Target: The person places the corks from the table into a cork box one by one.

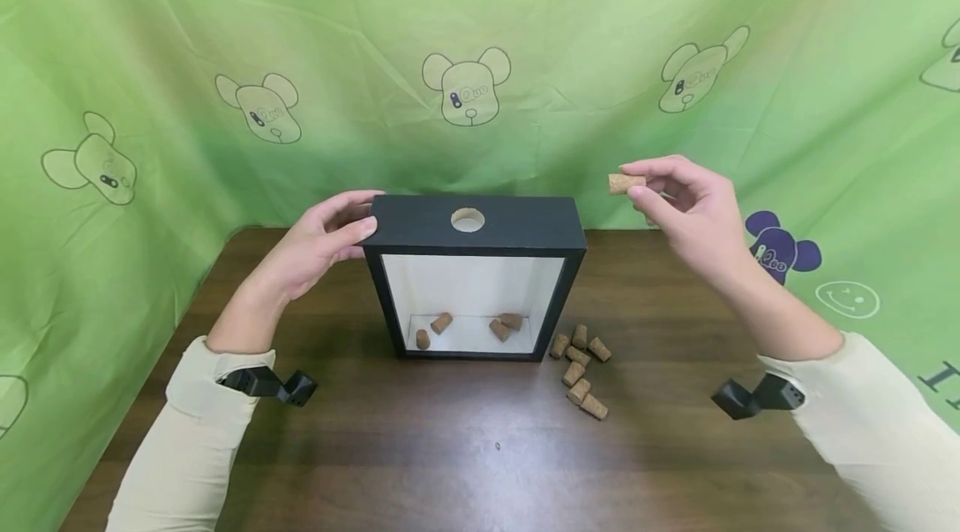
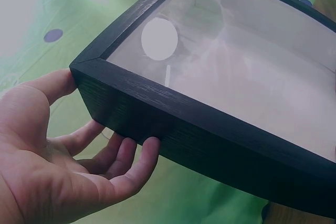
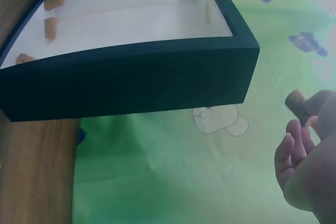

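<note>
A black shadow box [image 1: 480,223] with a clear front and a round hole [image 1: 468,220] in its top stands upright on the table. Several corks [image 1: 499,330] lie on its white floor. At the upper left corner my left hand [image 1: 322,244] grips the box, thumb on the near side and fingers behind; the left wrist view shows that hand [image 2: 79,156] against the side of the frame [image 2: 173,129]. Up to the right of the box, apart from it, my right hand [image 1: 693,211] pinches one cork [image 1: 626,183] between thumb and fingers. That cork [image 3: 297,106] also shows in the right wrist view.
Several loose corks [image 1: 577,373] lie in a cluster beside the lower right corner of the box. The brown wooden table [image 1: 480,465] ends at a green printed cloth [image 1: 360,57] hanging behind and at the sides. Each wrist wears a small black camera [image 1: 258,382].
</note>
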Demonstrator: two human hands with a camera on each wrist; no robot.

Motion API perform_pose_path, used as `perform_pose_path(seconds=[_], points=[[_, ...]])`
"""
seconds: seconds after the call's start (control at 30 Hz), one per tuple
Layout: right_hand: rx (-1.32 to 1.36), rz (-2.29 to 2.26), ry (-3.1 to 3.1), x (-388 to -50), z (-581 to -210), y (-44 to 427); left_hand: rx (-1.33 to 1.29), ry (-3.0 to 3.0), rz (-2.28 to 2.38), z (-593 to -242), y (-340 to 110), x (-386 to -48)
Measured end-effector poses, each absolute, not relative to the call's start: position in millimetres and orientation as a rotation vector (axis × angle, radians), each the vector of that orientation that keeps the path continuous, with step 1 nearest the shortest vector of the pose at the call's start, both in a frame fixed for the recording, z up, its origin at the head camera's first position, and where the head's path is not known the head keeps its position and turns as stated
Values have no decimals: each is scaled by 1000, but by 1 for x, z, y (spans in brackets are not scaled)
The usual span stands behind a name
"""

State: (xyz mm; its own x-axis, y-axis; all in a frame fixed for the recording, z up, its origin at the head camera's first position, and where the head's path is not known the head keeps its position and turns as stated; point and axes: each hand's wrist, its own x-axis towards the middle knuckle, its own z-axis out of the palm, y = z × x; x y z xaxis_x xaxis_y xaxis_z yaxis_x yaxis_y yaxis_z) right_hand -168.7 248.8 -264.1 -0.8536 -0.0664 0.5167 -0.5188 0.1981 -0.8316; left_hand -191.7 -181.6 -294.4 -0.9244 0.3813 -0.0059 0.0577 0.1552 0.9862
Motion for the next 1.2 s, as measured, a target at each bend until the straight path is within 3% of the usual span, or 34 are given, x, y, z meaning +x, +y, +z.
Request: perform_pose_path(seconds=[0.6, 1.2], points=[[506, 1795, -1963, -174, -256, 238, 437, 2174, 1848, -297, -182, -194], [643, 1777, -2011, -182, -245, 202, 435, 2179, 1848, -296, -182, -193]])
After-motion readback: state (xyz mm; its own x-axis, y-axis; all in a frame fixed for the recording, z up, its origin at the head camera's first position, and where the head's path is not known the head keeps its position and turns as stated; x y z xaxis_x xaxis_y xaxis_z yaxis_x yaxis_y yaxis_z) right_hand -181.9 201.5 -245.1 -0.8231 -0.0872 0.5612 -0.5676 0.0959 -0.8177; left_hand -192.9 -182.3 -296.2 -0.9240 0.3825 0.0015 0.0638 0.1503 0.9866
